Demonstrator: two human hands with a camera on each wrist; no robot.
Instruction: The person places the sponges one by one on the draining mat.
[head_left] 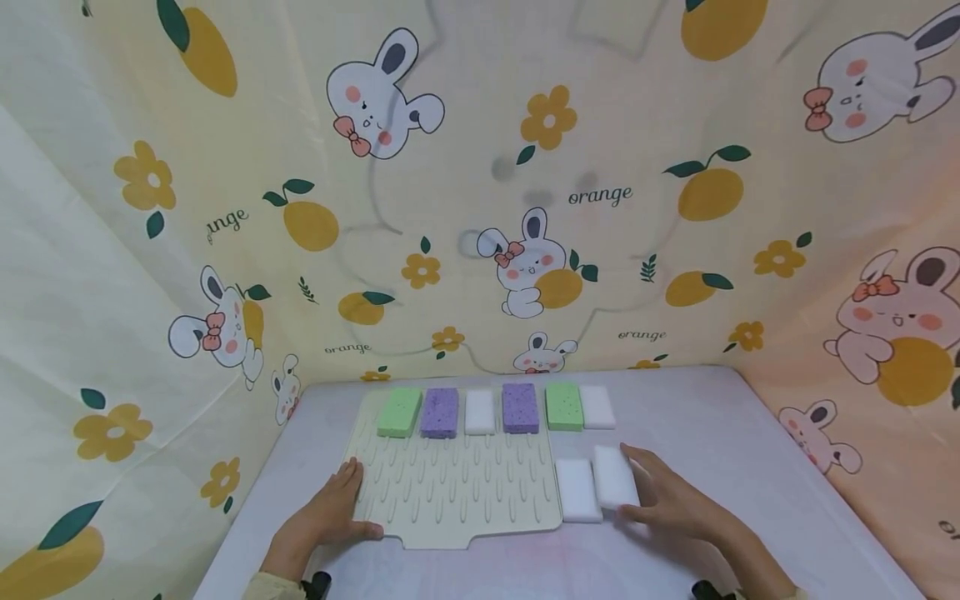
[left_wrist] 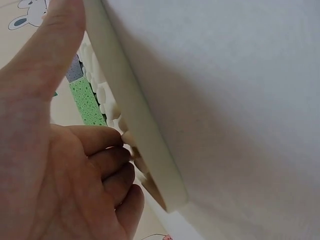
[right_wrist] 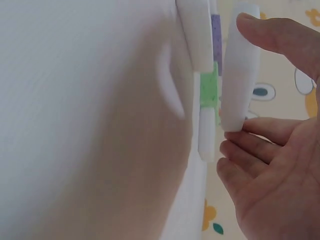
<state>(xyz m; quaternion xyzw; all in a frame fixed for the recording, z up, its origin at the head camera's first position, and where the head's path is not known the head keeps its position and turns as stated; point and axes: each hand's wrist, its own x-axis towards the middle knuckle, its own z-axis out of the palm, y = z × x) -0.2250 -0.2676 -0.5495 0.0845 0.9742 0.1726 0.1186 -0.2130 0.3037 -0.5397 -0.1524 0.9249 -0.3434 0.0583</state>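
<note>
Both forearms are cut off at the head view's lower edge, and the wrist views crop most of the table [head_left: 750, 442]. The left hand [head_left: 330, 517] rests on the near left corner of a cream mat [head_left: 450, 492], a soft rubbery sheet studded with rows of small nubs; its thumb lies along the edge and its fingers are gently bent against the nubs, gripping nothing. The right hand [head_left: 671, 500] pinches a white sponge [head_left: 615, 477], a smooth rounded block, between thumb and fingertips, just right of the mat. A second white sponge [head_left: 577, 490] lies flat beside it, touching. Along the mat's far edge sit porous green [head_left: 399, 412] and purple [head_left: 439, 412] sponges with more beyond.
</note>
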